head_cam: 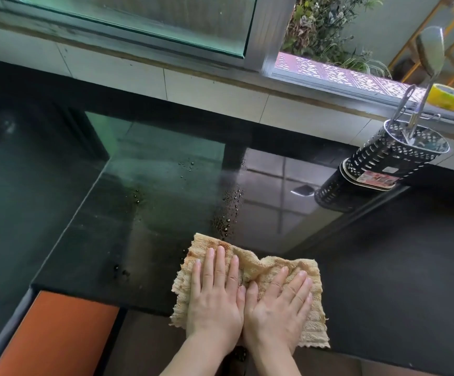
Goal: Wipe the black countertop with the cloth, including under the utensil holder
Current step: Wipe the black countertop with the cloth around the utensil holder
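Two hands, left hand and right hand, fingers spread flat, press one cloth on countertop.

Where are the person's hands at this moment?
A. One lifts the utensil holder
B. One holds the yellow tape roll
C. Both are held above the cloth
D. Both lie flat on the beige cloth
D: the left hand and the right hand lie flat, side by side, on the beige cloth; the utensil holder stands untouched.
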